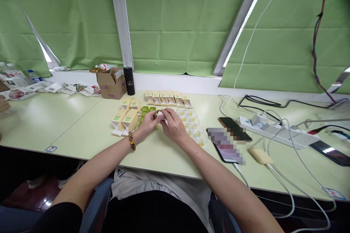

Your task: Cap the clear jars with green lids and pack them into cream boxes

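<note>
My left hand (148,122) and my right hand (174,126) meet over the table, their fingers closed around one small round piece (160,115) with a whitish front and a dark greenish rim. Its exact kind is too small to make out. Just behind and left of the fingers stand several small green containers (144,109), partly hidden by my left hand. Right of my right hand, clear plastic domed pieces with yellow centres (194,126) lie in rows. Cream cartons with green labels (130,119) stand by my left wrist, which wears a beaded bracelet (131,141).
More cream cartons (167,99) line up behind. A cardboard box (111,84) and black bottle (129,81) stand at the back left. Rightward lie two phones (224,145), a power strip (279,131) and loose cables. Another person's hand (3,105) shows far left.
</note>
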`<action>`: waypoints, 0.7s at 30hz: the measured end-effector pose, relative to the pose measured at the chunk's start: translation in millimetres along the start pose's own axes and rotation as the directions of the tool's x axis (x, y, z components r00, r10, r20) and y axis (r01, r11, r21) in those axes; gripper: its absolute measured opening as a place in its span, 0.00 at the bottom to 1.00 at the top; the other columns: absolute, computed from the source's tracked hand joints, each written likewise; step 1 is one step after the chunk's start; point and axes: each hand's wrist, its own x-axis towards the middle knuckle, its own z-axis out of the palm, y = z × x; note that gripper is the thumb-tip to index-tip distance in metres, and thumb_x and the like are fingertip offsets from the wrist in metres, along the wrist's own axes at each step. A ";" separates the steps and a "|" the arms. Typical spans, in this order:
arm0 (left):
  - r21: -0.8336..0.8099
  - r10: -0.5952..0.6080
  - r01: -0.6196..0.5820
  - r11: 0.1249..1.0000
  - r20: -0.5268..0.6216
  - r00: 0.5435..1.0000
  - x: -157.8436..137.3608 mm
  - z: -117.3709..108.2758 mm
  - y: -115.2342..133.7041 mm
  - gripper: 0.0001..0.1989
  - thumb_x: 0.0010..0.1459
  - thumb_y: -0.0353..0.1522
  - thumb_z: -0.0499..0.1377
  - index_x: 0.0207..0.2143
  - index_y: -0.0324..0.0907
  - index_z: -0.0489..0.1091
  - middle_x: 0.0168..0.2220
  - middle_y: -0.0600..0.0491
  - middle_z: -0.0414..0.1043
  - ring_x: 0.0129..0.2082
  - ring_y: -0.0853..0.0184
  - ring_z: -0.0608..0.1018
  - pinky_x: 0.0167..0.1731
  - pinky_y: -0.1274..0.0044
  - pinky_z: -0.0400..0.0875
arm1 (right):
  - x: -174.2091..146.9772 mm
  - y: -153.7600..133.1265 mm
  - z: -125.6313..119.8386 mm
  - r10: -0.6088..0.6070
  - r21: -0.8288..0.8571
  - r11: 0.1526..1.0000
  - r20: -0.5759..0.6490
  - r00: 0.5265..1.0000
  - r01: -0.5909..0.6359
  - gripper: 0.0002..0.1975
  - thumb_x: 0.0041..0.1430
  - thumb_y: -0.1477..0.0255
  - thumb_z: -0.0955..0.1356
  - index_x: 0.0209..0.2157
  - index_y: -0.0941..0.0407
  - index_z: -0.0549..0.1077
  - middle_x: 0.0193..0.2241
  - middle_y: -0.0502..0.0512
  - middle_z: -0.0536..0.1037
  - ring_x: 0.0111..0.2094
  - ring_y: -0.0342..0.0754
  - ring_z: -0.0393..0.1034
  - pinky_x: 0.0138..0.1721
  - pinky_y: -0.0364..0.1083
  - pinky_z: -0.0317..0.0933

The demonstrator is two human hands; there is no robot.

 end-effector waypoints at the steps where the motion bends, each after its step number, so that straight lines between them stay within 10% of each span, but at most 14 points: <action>1: 0.001 0.001 -0.001 1.000 0.000 1.000 -0.2 0.0 0.1 0.27 0.57 0.52 0.71 0.40 0.37 0.74 0.29 0.56 0.67 0.30 0.72 0.66 0.32 0.78 0.62 | 0.0 0.0 0.1 0.000 -0.001 1.000 0.001 1.000 0.000 0.22 0.74 0.72 0.63 0.67 0.57 0.67 0.53 0.71 0.76 0.55 0.62 0.74 0.54 0.61 0.76; 14: -0.079 -0.059 0.058 0.995 -0.012 0.998 3.9 -4.3 -15.2 0.32 0.56 0.59 0.68 0.38 0.38 0.74 0.34 0.50 0.74 0.31 0.69 0.74 0.33 0.77 0.69 | 2.2 -1.7 -4.6 0.147 -0.016 0.989 -0.035 0.989 -0.147 0.23 0.66 0.67 0.72 0.60 0.54 0.71 0.53 0.66 0.78 0.54 0.63 0.73 0.52 0.62 0.74; 21: -0.151 -0.074 0.083 0.985 0.065 0.995 3.1 -2.3 -8.4 0.37 0.60 0.64 0.60 0.44 0.38 0.78 0.39 0.43 0.80 0.40 0.61 0.82 0.40 0.72 0.76 | 5.4 -3.2 -3.2 0.350 0.291 0.897 -0.008 0.937 -0.332 0.19 0.59 0.68 0.74 0.51 0.51 0.72 0.51 0.61 0.78 0.51 0.58 0.72 0.46 0.56 0.74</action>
